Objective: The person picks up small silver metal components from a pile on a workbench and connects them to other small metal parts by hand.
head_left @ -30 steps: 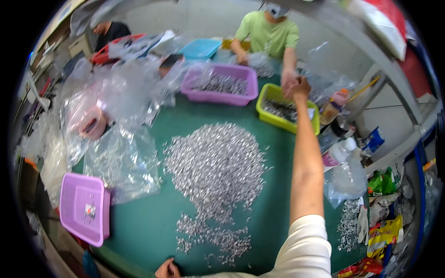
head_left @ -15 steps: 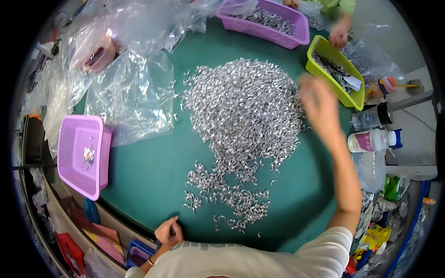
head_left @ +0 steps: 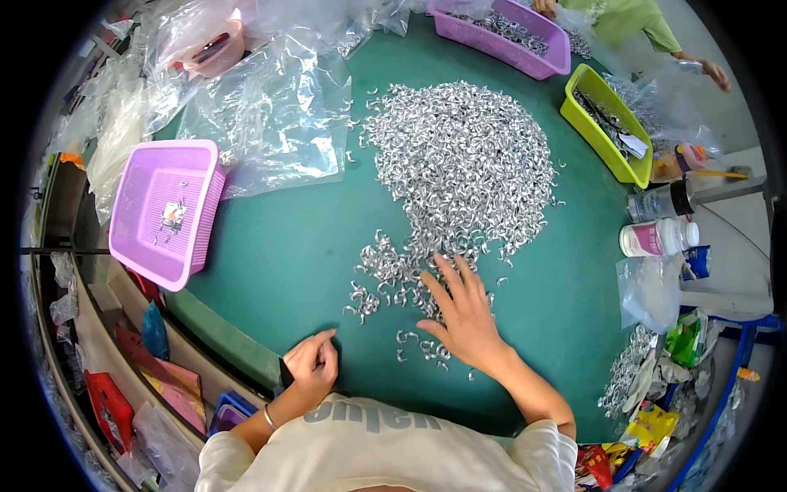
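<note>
A large heap of small curved silvery metal pieces lies on the green table, with a looser scatter of the same pieces trailing toward me. My right hand rests palm down over that scatter, fingers spread, its fingertips touching pieces at the heap's near edge. Curled at the table's front edge is my left hand, left of the scatter; its fingers are folded in, and whatever they may hold is hidden. A bracelet circles the left wrist.
At left stands a purple basket with a few pieces; clear plastic sheeting lies behind it. A second purple basket and a green basket stand at the far side, near a co-worker's green sleeve. Bottles line the right.
My right hand has come from the heap's far right side down to the near scatter. The co-worker's hand has moved away from the green basket. The whole view has shifted.
</note>
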The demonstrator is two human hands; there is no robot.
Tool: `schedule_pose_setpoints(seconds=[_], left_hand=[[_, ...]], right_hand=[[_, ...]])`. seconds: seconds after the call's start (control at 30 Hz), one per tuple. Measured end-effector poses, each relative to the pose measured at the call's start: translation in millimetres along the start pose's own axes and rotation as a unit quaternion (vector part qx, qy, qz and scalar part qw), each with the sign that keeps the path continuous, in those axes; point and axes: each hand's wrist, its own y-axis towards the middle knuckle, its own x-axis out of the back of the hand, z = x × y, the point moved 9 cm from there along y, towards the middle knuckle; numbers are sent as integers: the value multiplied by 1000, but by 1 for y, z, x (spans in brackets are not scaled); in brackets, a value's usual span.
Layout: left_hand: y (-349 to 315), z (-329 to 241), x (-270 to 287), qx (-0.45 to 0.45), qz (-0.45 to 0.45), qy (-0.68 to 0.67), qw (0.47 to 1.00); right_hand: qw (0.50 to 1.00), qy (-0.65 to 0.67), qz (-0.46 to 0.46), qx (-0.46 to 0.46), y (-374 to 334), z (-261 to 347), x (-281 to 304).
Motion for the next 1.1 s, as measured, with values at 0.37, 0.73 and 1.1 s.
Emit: schedule_pose_setpoints(seconds=[0.37,0.73,1.1], left_hand=[[-24,24,50,-35,-80,-125,988],[-294,412,32,530,379,64,756],[-276,330,51,643,400,-12,653]], right_hand=[[966,255,-32,-29,-90,51,8],[591,578,-175,-534,-332,-78,-368],[488,586,-151,-629,-309,-122,-386]])
